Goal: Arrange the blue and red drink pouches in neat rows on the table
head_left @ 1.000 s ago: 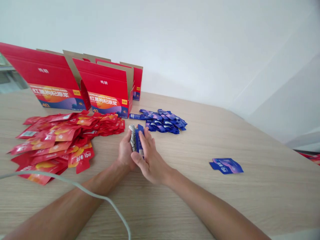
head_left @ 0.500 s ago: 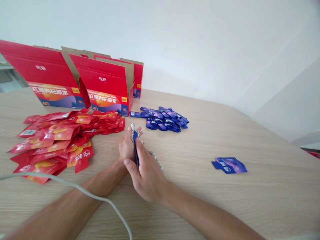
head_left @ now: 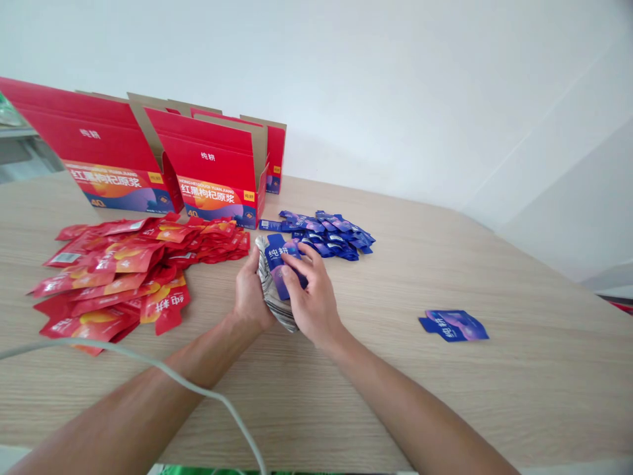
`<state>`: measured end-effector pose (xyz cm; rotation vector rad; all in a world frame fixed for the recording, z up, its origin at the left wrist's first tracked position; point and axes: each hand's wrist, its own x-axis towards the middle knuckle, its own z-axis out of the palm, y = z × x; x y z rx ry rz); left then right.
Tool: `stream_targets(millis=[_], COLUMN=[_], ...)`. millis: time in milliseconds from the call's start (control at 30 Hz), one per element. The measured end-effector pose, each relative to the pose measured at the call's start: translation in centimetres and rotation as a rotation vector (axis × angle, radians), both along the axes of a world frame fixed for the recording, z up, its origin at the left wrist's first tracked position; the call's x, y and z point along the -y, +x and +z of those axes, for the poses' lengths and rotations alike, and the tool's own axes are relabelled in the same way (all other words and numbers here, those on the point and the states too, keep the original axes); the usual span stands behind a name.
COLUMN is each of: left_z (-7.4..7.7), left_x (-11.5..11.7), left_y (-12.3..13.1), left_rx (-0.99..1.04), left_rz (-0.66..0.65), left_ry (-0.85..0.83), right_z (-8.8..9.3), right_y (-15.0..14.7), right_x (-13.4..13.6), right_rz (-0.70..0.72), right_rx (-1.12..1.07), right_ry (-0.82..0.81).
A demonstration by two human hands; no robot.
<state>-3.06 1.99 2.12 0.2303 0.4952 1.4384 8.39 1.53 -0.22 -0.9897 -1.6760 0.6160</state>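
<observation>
Stack [head_left: 277, 274] of blue sachets sits over the surface [head_left: 395, 396], between the red pile [head_left: 133, 270] and the blue pile [head_left: 329, 232]. Left hand [head_left: 251, 293] and right hand [head_left: 312, 303] both hold it, fingers clamped on it. Half a second ago it was edge-on; now it's tilted, blue face up. Right hand has moved forward.

At the upper left, the leftmost red box [head_left: 89, 155] is cut off by the frame edge. A third box [head_left: 275, 158] sits mostly hidden behind the middle box [head_left: 217, 175]. The right hand [head_left: 311, 300] covers part of the sachet stack [head_left: 275, 284]. The grey cable [head_left: 148, 366] leaves the frame at the left and bottom edges.
</observation>
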Motion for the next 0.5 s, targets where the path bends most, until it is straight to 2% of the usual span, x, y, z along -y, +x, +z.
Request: stream_targets(millis=[100,200,300,433,500], left_z=[0.4,0.9,0.7,-0.3,-0.6], left_x=[0.4,0.7,0.6,0.2,0.0], left_y=[0.3,0.5,0.5,-0.2,-0.6], left_rx=[-0.021,-0.051,-0.104,-0.258,-0.333], left_rz=[0.012,0.053,0.119,0.292,0.321], left_ry=[-0.077,-0.077,-0.075,-0.09,-0.086], right_z=[-0.1,0.2,0.2,-0.2,0.2], right_y=[0.3,0.3,-0.2,-1.3,-1.4], right_x=[-0.2,0.3,1.5,4.1,5.3], right_rz=[-0.021,0.08,0.16,0.238,0.256], right_rx=[0.322,0.494,0.533,0.514,0.526], right_ry=[0.168,0.139,0.077,0.044,0.053])
